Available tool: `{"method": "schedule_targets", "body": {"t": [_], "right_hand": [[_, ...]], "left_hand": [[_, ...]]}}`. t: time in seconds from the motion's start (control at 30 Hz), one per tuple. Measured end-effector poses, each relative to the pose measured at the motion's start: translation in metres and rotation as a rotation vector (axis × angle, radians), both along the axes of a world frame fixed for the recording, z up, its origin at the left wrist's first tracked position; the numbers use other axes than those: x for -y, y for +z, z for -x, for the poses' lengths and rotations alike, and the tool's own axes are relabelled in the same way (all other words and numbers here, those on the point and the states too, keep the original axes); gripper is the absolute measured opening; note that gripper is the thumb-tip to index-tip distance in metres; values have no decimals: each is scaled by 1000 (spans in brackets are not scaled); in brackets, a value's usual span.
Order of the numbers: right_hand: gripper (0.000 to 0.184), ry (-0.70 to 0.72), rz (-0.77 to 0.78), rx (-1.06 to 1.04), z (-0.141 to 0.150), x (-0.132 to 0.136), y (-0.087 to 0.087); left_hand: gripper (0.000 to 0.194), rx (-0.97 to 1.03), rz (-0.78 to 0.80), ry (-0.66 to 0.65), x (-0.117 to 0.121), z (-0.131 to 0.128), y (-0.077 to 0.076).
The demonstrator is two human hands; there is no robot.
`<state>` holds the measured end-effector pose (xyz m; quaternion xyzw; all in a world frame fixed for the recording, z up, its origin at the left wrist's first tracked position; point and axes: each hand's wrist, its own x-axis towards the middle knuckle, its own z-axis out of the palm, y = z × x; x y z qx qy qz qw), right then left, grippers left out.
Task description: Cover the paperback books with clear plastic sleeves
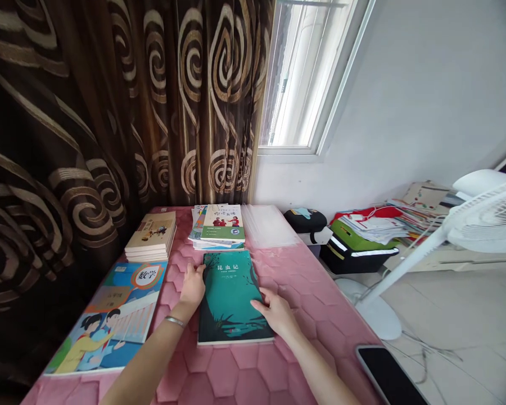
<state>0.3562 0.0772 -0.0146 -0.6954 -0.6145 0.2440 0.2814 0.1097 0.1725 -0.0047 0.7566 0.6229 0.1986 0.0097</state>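
A teal-green book (234, 298) with white title characters lies flat on the pink quilted cover, square in front of me. My left hand (193, 286), a silver bracelet on its wrist, closes on the book's left edge with the fingertips at the side. At the right edge, my right hand (277, 310) grips the book, thumb on the cover and the other fingers partly hidden by the side. Just beyond the book is a pile of books (223, 224) with a white-and-green cover on top. A large blue math textbook (122, 320) lies to the left.
A stack of small tan books (152, 235) stands at the back left. Clear plastic sheets (270, 226) lie at the back right. A phone (388, 374) is at the near right edge. A white fan (413, 259) and a loaded green-and-black box (358, 247) stand beyond.
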Motion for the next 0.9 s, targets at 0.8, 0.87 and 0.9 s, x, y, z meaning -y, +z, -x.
{"method": "schedule_targets", "body": {"t": [0.8,0.87,0.9], "right_hand": [[44,245,-86,-232,-29,41,-4],[39,318,-107,-179,-33,52,-1],[38,345,-111,-140,-34,57,0]], "left_hand": [[36,-15,-51,-424,130,24,-10],[35,10,-54,-429,130,24,-11],[35,25,-56,-430,130,25,-11]]}}
